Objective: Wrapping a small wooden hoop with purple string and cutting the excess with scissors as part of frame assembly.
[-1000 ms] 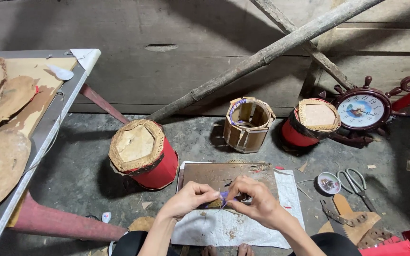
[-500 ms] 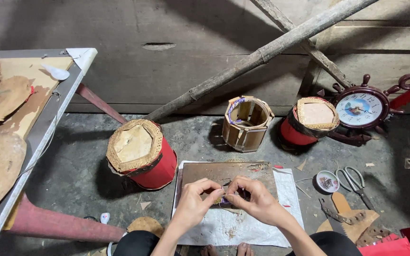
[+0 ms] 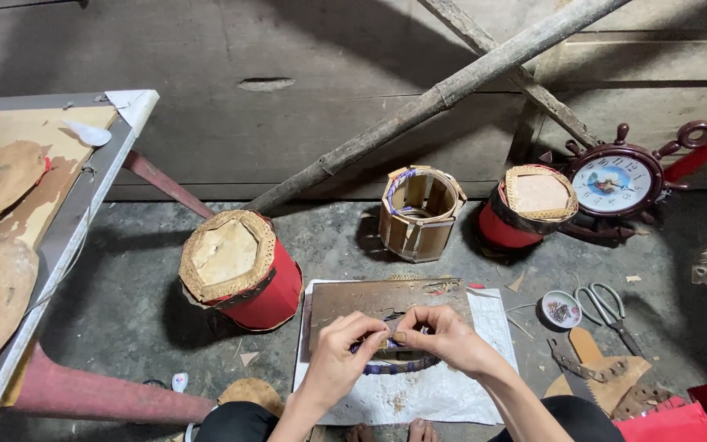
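My left hand (image 3: 339, 358) and my right hand (image 3: 443, 335) meet over a brown board (image 3: 345, 300) that lies on a white sheet (image 3: 443, 395) on the floor. Together the fingers pinch a thin curved strip wound with purple and dark bands (image 3: 398, 365). The strip's middle part is hidden by my fingers. Beyond the board stands an open octagonal container of brown panels (image 3: 419, 213) with a purple-trimmed rim.
A red cylinder with a woven brown lid (image 3: 239, 270) stands at the left, another (image 3: 527, 209) at the right. A ship-wheel clock (image 3: 615, 184) leans on the wall. Scissors (image 3: 611, 307), a small bowl (image 3: 560, 309) and a saw (image 3: 587, 368) lie at the right. A table (image 3: 67, 229) stands at the left.
Both hands have drawn a little closer to me and lower over the board, still working the banded strip between the fingertips. Nothing else has moved.
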